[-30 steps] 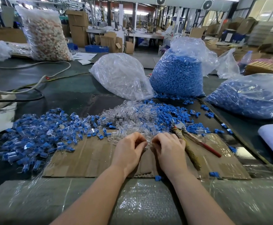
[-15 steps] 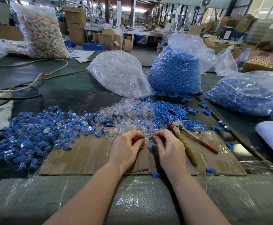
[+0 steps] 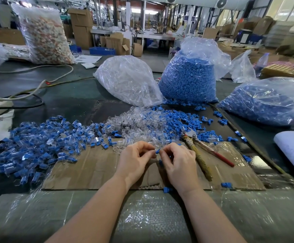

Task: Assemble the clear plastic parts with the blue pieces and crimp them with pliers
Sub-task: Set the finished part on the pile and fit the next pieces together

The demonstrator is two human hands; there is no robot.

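A worker's two bare hands meet over a flattened sheet of brown cardboard [image 3: 97, 170] on the workbench, the left hand [image 3: 134, 161] and the right hand [image 3: 178, 162] both with fingers curled inward, pinching between their fingertips a single small blue plastic piece [image 3: 157, 151]; whether a clear part is held with it cannot be made out. Just beyond the knuckles lies a loose heap of small clear plastic parts [image 3: 135, 125], mixed at its right edge with a scatter of loose blue pieces [image 3: 176, 120], too many to count. To the left spreads a wide pile of finished assemblies, clear shells with blue inserts [image 3: 37, 148]. One pair of pliers [image 3: 200, 148], with one red handle and one wrapped in frayed yellowish tape, rests just beside the right hand, its metal head pointing away into the blue pieces. Two stray blue pieces sit at the cardboard's near edge. Behind the heaps stand three plastic sacks: one transparent bag of clear parts [image 3: 128, 79], one upright bag of blue pieces [image 3: 190, 78] and one slumped bag of blue pieces [image 3: 267, 100] at far right
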